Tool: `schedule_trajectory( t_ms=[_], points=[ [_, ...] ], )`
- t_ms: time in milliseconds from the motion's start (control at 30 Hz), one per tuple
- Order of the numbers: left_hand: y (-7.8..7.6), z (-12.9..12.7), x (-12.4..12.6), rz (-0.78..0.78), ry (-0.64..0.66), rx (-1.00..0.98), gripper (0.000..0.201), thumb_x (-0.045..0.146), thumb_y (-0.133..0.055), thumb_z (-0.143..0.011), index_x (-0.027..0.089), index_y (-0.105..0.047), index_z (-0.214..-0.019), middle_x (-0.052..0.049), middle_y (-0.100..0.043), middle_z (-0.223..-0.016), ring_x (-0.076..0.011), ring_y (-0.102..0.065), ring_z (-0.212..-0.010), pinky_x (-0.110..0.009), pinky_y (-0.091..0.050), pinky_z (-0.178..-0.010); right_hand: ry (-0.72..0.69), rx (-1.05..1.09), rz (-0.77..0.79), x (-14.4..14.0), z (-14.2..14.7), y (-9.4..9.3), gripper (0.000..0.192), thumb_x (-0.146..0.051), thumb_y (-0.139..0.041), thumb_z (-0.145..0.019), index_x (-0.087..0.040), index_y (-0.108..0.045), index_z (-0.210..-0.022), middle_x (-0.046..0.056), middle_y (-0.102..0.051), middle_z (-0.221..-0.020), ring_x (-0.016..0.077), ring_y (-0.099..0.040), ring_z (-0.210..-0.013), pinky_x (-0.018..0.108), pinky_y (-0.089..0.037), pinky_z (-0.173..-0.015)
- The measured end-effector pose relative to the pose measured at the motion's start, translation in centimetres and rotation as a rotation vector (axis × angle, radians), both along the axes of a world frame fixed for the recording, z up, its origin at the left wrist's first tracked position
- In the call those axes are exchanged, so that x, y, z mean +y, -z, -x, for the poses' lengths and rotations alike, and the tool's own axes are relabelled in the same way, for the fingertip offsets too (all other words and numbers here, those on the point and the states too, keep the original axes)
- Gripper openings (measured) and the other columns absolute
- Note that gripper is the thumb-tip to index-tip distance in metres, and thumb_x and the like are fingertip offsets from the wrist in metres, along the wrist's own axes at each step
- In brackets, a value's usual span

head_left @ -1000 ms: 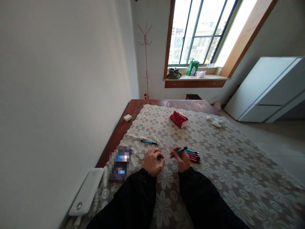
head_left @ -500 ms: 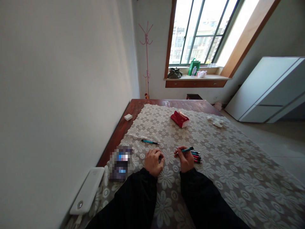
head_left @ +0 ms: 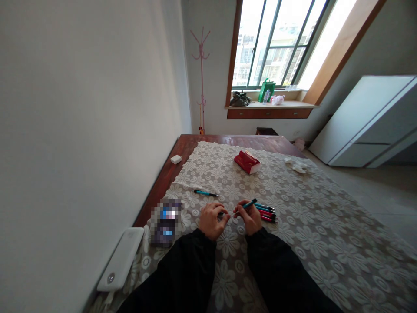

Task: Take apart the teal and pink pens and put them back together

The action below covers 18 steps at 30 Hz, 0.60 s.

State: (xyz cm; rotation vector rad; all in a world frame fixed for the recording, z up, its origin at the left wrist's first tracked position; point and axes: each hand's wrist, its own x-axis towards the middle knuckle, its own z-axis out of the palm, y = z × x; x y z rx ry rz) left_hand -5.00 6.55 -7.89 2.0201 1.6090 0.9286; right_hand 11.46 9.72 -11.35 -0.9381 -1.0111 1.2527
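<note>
In my right hand is a teal pen with a dark end, held slanting in a pinch, its tip pointing towards the left hand. My left hand is closed, thumb and forefinger pressed together close to that tip. Something small and dark shows between its fingers, too little to name. Several pens, teal ones and red ones, lie side by side just right of my right hand, partly behind it. Another teal pen with dark ends rests alone on the tablecloth, beyond the left hand.
A flower-patterned cloth covers most of the dark red table. Left of my hands lie a blurred-out object and a white power bank. Farther off are a red tissue pack, crumpled white tissues and a small white box.
My right hand has moved slightly left, carrying the pen, so its tip is nearer my left hand. The left thumb and forefinger have come together at the tip. More of the pen row shows.
</note>
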Motion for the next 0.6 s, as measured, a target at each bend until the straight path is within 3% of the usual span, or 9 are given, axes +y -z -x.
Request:
schedule_trajectory(
  t_ms=[400,600],
  points=[
    [0.26,-0.06,-0.06,-0.001,0.085,0.01,0.005,0.027,-0.066,-0.081,0.024,-0.069,-0.083,-0.003,-0.067,-0.107,-0.0232,-0.055,-0.108,-0.041,-0.037,-0.095,0.021,0.047,0.002,-0.06,0.08,-0.28,0.037,-0.043,-0.078,-0.072,-0.019,-0.055,-0.088,0.001,-0.064,-0.068,0.0177,-0.064,-0.062,0.029,-0.055,-0.052],
    [0.1,-0.09,-0.17,0.005,0.074,0.058,0.004,0.024,-0.067,-0.077,0.023,-0.068,-0.08,-0.005,-0.066,-0.107,-0.0241,-0.054,-0.108,-0.041,-0.037,-0.095,0.21,0.084,-0.07,0.05,-0.42,-0.48,0.031,-0.039,-0.075,-0.075,-0.019,-0.055,-0.089,0.0,-0.063,-0.068,0.0161,-0.063,-0.061,0.026,-0.051,-0.05]
  ],
)
